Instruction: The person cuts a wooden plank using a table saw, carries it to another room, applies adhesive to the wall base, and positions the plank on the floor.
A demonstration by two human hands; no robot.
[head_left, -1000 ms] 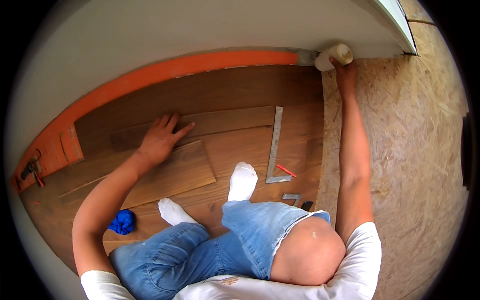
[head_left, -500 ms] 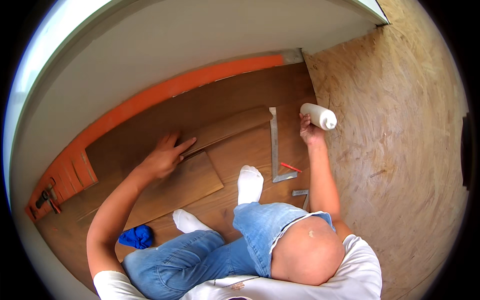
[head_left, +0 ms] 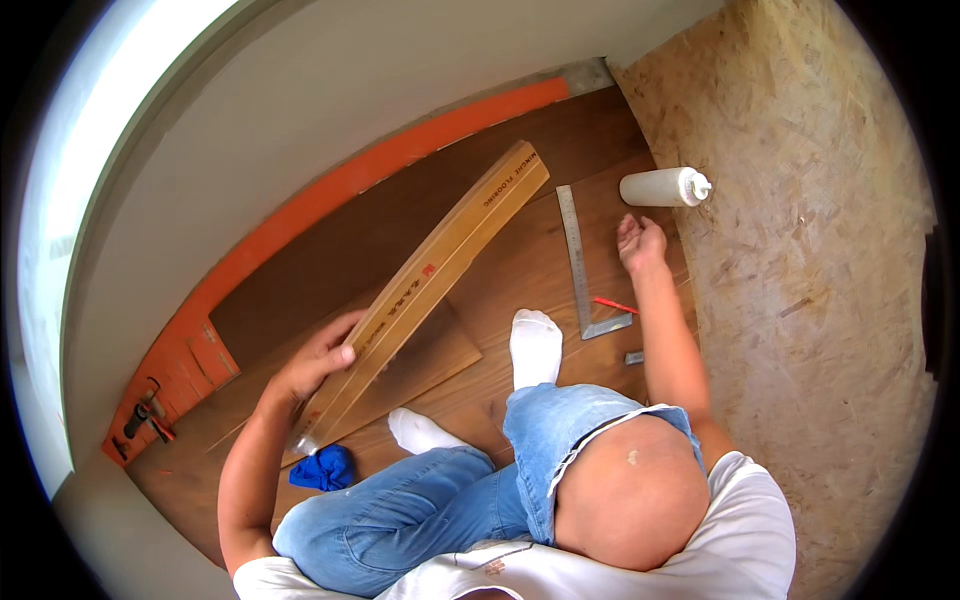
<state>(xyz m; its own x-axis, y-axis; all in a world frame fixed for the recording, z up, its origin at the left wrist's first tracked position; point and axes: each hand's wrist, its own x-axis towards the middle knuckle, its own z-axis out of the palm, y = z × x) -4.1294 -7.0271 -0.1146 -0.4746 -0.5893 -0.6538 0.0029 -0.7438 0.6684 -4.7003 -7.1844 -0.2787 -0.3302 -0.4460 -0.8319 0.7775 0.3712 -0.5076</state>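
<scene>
One long wooden plank (head_left: 430,275) at a steep slant over the brown wooden floor (head_left: 520,285), running from lower left to upper right, pale lettered side turned to view! Held towards its lower end by the left-hand grip (head_left: 320,362), wrapped around the near edge, thumb pressed over the lettered face. Touching down at that bottom end or not, hard to say. Just beside that end, a crumpled blue cloth (head_left: 322,468). Partly behind the plank, flat on the floor, a loose board (head_left: 450,350), one corner poking out.

Across to the right-hand grip (head_left: 643,243): holding nothing, fingers loosely curled, just beside a white bottle (head_left: 655,188) and apparently not touching. Bottle right at the border between brown floor and pale chipboard (head_left: 810,250), nozzle pointing right; upright or on its side, impossible to judge.

Between plank and right forearm, a metal square (head_left: 575,260), long leg running towards the wall (head_left: 200,190), short leg reaching right. Inside its corner, a slim red stick (head_left: 615,305). Just below, a small grey metal piece (head_left: 633,357), partly hidden.

Out along the wall, a curving orange strip (head_left: 365,170), with a dark tool (head_left: 150,418) with red parts at its far left. And down in the middle, two white-socked feet (head_left: 535,345), planted apart on the floor.
</scene>
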